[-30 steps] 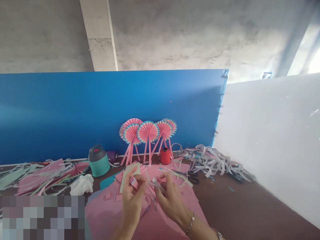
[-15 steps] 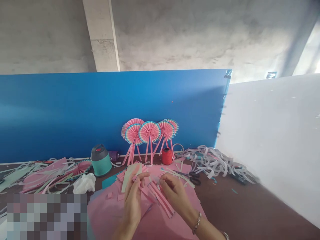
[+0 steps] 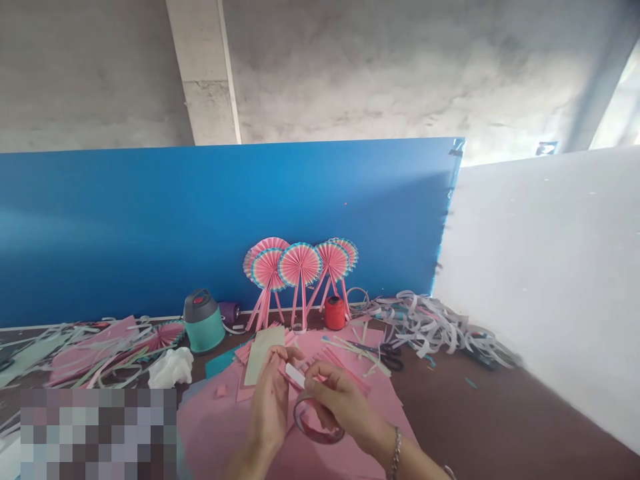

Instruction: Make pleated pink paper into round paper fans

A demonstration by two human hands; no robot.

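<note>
My left hand [image 3: 270, 407] and my right hand [image 3: 336, 400] meet low in the middle, above pink paper sheets [image 3: 320, 453] on the table. My right hand is closed on a roll of clear tape [image 3: 315, 421] that hangs under its fingers. My left hand pinches the white free end of the tape [image 3: 295, 375] together with a folded pink paper strip [image 3: 327, 363]. A pale green card [image 3: 263, 345] lies just beyond my left fingers.
Several pink and teal paper fans [image 3: 299, 267] lean on the blue board [image 3: 150, 227]. A red thread spool [image 3: 334, 312], a teal jug [image 3: 203, 321], black scissors [image 3: 385, 353], a white crumpled wad [image 3: 170, 367] and heaps of paper strips [image 3: 430, 323] lie around. A white partition [image 3: 550, 280] stands at the right.
The tape roll has come into view under my right hand and the tape end is pulled out toward my left. The long pink strip has risen between my hands.
</note>
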